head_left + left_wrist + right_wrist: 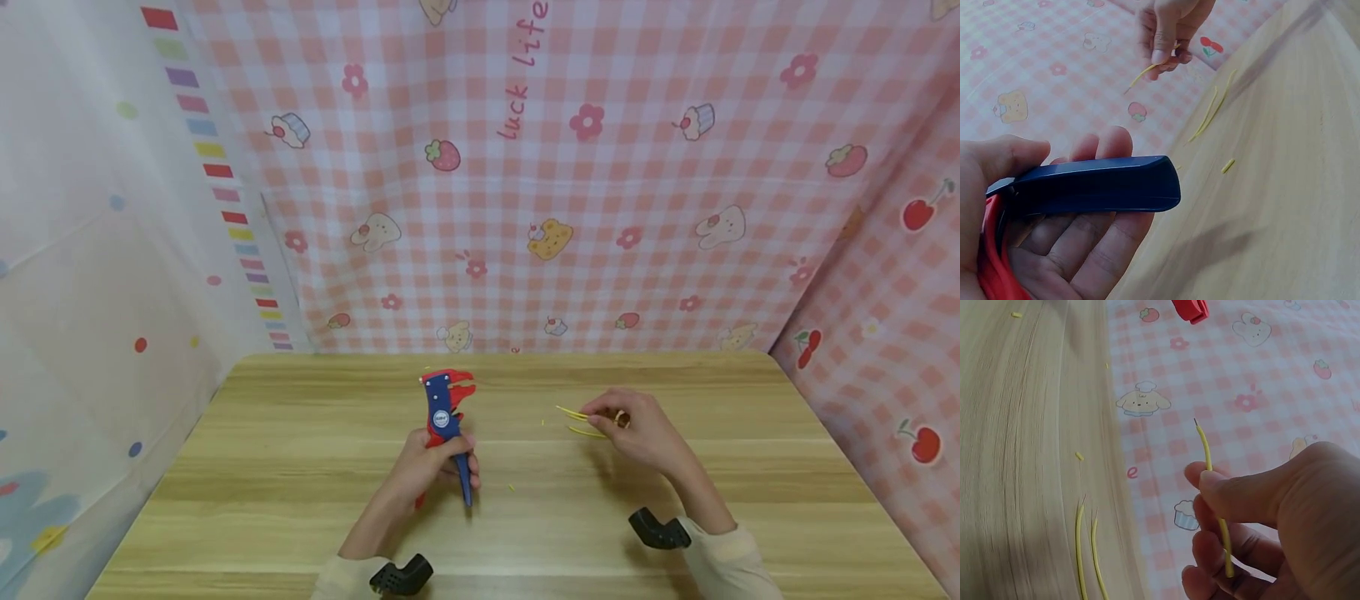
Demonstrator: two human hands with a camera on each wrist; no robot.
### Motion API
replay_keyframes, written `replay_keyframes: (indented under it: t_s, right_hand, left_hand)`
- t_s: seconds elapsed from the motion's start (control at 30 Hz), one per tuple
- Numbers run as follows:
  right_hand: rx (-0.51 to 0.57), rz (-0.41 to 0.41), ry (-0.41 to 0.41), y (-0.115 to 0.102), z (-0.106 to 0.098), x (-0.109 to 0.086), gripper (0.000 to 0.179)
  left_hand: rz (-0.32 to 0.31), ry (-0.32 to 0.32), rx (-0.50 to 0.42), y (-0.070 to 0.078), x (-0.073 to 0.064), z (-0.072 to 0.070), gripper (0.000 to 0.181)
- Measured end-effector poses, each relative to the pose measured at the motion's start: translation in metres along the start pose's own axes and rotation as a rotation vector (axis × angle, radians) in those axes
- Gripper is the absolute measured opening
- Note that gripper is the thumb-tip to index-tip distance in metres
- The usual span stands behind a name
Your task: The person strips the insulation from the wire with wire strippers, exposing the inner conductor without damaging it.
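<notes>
My left hand (423,458) grips a wire stripper (438,404) with a blue body and red jaws, held upright over the left part of the table. In the left wrist view the thumb lies along its blue handle (1097,184), with fingers behind. On the right, my right hand (637,427) pinches a short yellow wire (1205,449) between thumb and index finger. A bare metal tip shows at the wire's far end. Two more yellow wires (1080,553) with bare ends lie side by side on the table below that hand.
Small yellow insulation scraps (512,487) are scattered on the wooden table (300,467). A pink checked curtain (487,208) hangs behind the table's back edge, with more cloth on both sides. Black camera mounts (660,531) sit at both wrists.
</notes>
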State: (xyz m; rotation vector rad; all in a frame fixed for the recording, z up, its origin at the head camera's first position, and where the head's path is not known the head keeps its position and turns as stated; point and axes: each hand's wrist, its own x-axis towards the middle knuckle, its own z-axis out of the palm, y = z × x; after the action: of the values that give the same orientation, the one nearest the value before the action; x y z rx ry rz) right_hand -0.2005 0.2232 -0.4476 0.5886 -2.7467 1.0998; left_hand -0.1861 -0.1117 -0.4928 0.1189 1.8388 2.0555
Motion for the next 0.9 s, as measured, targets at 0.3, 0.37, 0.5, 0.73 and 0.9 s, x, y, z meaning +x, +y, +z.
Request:
replay_keyframes:
  t_s: [0.3,0.37,0.5,0.73,0.9]
  right_hand:
    - [-0.001,0.055,-0.031,0.007,-0.001,-0.001,0.011]
    - [0.001,0.063,-0.042,0.009,-0.002,-0.001,0.011]
    - [-0.002,0.069,-0.068,0.011,-0.003,-0.001,0.01]
    - [0.006,0.082,-0.095,0.014,-0.002,-0.001,0.007]
    - [-0.008,0.12,-0.125,0.015,0.001,-0.002,0.007]
  left_hand:
    - [-0.004,0.063,0.02,0.0,0.001,-0.007,0.034]
    - [-0.006,0.093,0.027,0.001,0.001,-0.008,0.033]
    - [-0.012,0.129,0.025,0.001,0.002,-0.013,0.032]
    - [-0.025,0.171,0.074,0.006,0.0,-0.024,0.031]
    - [-0.041,0.211,0.119,0.006,0.0,-0.032,0.032]
